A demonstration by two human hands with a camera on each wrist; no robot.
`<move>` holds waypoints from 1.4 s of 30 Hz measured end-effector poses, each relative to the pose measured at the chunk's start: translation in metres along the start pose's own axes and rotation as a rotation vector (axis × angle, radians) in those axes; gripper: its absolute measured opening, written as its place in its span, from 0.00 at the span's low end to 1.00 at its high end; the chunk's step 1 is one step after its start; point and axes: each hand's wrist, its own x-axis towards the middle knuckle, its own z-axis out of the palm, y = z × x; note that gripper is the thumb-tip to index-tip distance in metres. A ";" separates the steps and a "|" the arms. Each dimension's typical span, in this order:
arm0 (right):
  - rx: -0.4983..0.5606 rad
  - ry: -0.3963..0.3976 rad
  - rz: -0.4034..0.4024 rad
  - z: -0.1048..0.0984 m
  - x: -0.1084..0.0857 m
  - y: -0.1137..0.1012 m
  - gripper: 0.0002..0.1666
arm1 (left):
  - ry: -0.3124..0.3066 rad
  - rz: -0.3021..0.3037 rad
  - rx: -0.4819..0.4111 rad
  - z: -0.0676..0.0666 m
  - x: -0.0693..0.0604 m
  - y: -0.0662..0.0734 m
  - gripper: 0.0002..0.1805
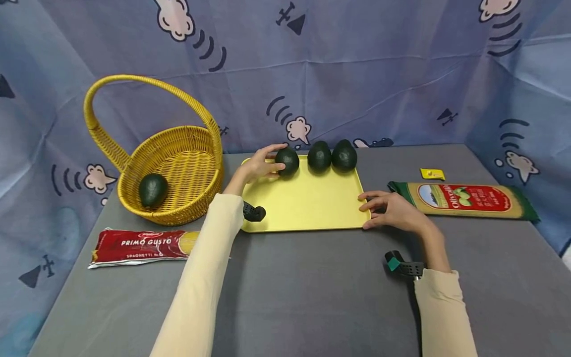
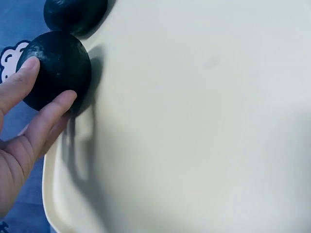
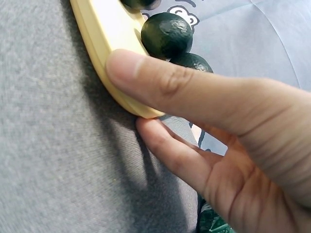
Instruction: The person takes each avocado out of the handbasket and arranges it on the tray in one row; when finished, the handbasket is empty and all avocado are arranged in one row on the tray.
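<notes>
My left hand (image 1: 260,167) grips a dark green avocado (image 1: 287,161) between thumb and fingers at the back left of the yellow tray (image 1: 308,203). In the left wrist view the thumb and fingers lie on opposite sides of that avocado (image 2: 60,68). Two more avocados, a middle one (image 1: 318,156) and a right one (image 1: 344,155), sit side by side along the tray's back edge. At the tray's front right corner, my right hand (image 1: 394,210) pinches the rim. The right wrist view has its thumb on the rim (image 3: 95,63) and a fingertip against the outer underside.
A yellow wicker basket (image 1: 207,191) with a tall handle stands at left, one avocado (image 1: 153,190) inside. In front of it lies a red spaghetti pack (image 1: 138,246), partly behind the left sleeve. At right are a green-ended pasta pack (image 1: 464,200) and a small yellow packet (image 1: 432,174).
</notes>
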 end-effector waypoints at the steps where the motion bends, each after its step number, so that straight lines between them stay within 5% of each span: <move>1: 0.000 0.001 0.003 0.000 0.000 0.000 0.25 | 0.006 -0.008 0.003 -0.001 0.000 0.001 0.35; 6: -0.001 -0.003 0.002 -0.001 0.002 -0.002 0.26 | 0.022 -0.034 -0.010 -0.003 -0.001 0.003 0.35; 25: 0.036 0.000 0.001 -0.001 0.001 -0.001 0.25 | 0.022 0.031 -0.041 0.014 0.009 0.003 0.33; 42: 0.041 0.000 0.005 0.000 0.001 -0.001 0.25 | 0.075 0.094 0.055 0.013 0.007 0.007 0.32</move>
